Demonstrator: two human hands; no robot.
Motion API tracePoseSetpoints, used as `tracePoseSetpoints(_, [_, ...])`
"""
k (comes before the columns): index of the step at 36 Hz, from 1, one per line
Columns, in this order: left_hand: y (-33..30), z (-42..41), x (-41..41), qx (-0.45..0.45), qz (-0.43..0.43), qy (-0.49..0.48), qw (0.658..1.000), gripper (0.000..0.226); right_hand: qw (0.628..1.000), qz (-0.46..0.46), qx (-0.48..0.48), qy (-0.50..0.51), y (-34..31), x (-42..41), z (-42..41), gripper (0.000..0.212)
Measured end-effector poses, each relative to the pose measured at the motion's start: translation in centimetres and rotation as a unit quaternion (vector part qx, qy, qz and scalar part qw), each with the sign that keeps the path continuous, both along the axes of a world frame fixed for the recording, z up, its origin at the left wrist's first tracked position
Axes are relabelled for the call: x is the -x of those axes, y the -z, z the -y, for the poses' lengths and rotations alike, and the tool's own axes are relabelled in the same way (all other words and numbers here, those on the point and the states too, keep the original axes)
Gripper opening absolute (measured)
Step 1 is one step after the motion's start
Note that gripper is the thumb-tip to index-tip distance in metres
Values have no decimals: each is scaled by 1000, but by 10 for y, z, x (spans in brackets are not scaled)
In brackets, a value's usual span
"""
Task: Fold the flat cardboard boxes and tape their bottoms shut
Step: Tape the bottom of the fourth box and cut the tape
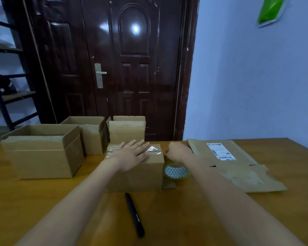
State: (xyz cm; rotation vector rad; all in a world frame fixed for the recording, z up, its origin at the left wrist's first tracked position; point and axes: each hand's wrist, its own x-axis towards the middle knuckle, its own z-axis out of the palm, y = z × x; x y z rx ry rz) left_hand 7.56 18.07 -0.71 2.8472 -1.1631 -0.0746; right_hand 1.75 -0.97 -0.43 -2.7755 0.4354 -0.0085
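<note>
A small cardboard box point(135, 176) stands bottom-up in the middle of the table, with shiny clear tape point(152, 149) across its top seam. My left hand point(132, 154) lies flat on that top with straight fingers pressing the tape. To the right of the box, my right hand point(178, 152) is curled at the box's upper right corner; what it pinches is hidden. Under that wrist, a roll of clear tape point(176, 171) stands on its edge against the box's right side.
Three folded open boxes stand at the back left: a large one point(43, 158), a middle one point(91, 137) and a narrow one point(126, 130). A flat cardboard sheet with a shipping label point(238, 166) lies at right. A black pen point(134, 214) lies near the front. A dark door stands behind the wooden table point(43, 201).
</note>
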Motion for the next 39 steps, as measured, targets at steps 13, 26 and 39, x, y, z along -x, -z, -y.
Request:
tracePoseSetpoints(13, [-10, -27, -2, -12, 19, 0, 1000, 47, 995, 71, -60, -23, 14, -12, -26, 40])
tracePoseSetpoints(26, [1, -28, -8, 15, -15, 46, 999, 46, 991, 55, -105, -56, 16, -17, -12, 53])
tracePoseSetpoints(39, [2, -27, -12, 22, -32, 48, 998, 44, 994, 40, -74, -76, 18, -32, -16, 48])
